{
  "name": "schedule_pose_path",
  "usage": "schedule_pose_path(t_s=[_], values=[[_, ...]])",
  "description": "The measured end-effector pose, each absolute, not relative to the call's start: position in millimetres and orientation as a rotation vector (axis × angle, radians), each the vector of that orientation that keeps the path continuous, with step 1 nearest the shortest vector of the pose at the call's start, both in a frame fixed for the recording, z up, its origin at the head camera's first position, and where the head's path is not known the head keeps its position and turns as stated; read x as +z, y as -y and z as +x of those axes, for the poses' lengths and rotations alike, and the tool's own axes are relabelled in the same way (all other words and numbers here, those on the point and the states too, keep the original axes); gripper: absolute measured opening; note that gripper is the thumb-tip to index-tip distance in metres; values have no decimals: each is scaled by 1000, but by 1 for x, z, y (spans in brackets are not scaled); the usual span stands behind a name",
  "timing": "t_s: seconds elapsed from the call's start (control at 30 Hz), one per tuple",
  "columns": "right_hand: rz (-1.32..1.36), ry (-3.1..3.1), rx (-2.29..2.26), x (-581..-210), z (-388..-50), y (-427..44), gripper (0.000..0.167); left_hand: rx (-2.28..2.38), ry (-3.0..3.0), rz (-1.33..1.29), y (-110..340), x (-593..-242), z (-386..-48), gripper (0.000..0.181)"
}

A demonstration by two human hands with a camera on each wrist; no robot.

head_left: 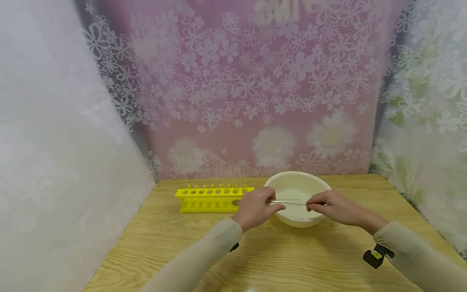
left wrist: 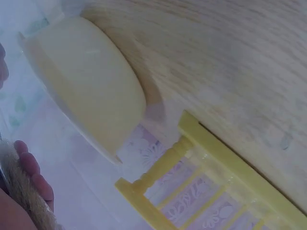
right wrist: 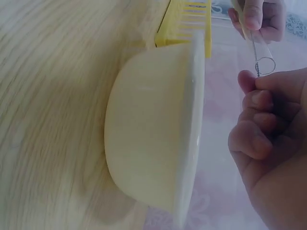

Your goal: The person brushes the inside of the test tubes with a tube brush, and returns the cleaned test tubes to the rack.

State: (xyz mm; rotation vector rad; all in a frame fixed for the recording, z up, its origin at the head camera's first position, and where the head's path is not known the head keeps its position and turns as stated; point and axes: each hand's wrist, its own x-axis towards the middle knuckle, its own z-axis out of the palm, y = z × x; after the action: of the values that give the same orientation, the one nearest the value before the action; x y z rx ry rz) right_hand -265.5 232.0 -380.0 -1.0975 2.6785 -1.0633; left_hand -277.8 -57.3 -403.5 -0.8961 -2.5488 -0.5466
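Observation:
My left hand [head_left: 255,207] grips a clear glass test tube [right wrist: 263,51], held roughly level over the left side of a cream plastic basin [head_left: 299,222]. Inside the tube sits a test tube brush [left wrist: 23,191]; its pale bristles show by the left fingers in the left wrist view. The brush's twisted wire handle comes out of the tube's open end. My right hand [head_left: 335,207] pinches that wire between thumb and forefinger, over the basin's right side, with the other fingers curled.
A yellow test tube rack [head_left: 208,209] stands on the wooden table [head_left: 277,263] left of the basin. Several clear test tubes [head_left: 232,174] stand upright at its right end. Flowered curtains [head_left: 255,89] hang behind and along both sides.

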Motion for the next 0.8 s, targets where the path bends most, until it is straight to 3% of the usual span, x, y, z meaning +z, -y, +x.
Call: schedule_pose_path(t_s=[0.8], values=[[-802,-2428,-1195,-378,-275,-220,35,-472,2448,-923,72,-415,-274,37]])
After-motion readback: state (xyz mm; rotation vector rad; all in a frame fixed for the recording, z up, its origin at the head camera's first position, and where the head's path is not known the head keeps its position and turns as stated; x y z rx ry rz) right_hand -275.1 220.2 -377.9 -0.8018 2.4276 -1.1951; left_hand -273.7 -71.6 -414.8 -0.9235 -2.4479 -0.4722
